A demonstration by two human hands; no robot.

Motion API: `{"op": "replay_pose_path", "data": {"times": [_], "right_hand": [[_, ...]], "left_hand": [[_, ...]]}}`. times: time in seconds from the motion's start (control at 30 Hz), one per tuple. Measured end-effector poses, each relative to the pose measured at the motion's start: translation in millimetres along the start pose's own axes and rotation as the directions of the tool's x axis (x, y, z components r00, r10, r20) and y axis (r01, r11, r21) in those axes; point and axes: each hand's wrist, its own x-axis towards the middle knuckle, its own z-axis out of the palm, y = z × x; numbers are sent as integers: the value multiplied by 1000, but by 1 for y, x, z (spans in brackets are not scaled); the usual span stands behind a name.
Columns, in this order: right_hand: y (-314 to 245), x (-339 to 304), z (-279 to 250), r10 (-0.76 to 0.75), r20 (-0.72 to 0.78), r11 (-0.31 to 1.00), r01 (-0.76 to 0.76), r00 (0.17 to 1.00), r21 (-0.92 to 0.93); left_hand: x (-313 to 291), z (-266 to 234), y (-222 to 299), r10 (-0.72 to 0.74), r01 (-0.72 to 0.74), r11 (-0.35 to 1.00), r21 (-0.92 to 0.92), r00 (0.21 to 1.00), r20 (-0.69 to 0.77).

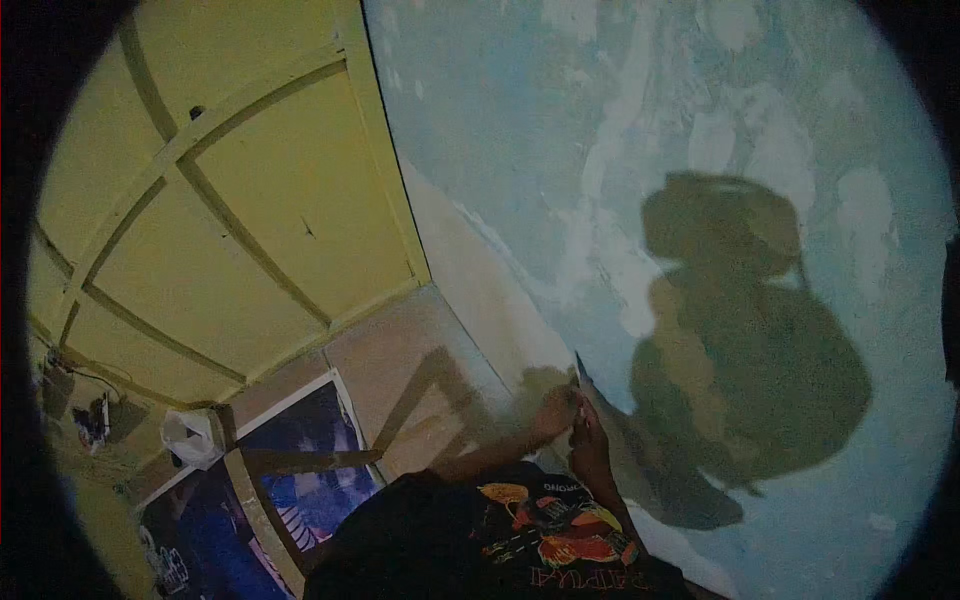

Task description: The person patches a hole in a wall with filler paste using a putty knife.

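In front of my chest, close to the wall, my right hand (590, 446) is closed around the handle of a thin-bladed scraper (582, 370). Its dark blade points up, seen nearly edge-on, so its full shape is hard to make out. My left hand (557, 414) meets it from the left, fingers curled in near the base of the blade. Whatever those fingers pinch is hidden. Beside both hands rises a pale blue wall (540, 200) with white patches of filler, my shadow falling across it.
Yellow panelling with battens (270, 220) stands to the left. Below lies a brown floor (395, 350) with a dark blue printed sheet (310, 425). A wooden frame (262, 520) stands over the sheet, a whitish container (192, 438) near its top. Cables (92, 415) hang at the far left.
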Motion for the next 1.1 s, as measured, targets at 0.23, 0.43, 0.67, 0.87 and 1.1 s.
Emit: {"op": "replay_pose_path", "data": {"times": [0.23,0.43,0.67,0.87,1.1], "right_hand": [[9,1,7,180,-1,938,-171,984,301],[-16,33,7,-99,-14,980,100,995,172],[-23,18,10,-96,14,993,95,995,63],[-32,45,23,204,109,886,-231,973,403],[-18,22,22,219,51,922,-224,974,317]], "left_hand": [[-11,3,25,-260,258,964,-67,965,-28],[16,-25,21,-289,288,957,-26,955,-62],[6,-30,27,-307,306,934,-186,952,24],[26,-47,-4,-71,69,996,55,997,35],[5,-33,19,-301,317,916,-246,948,101]]}}
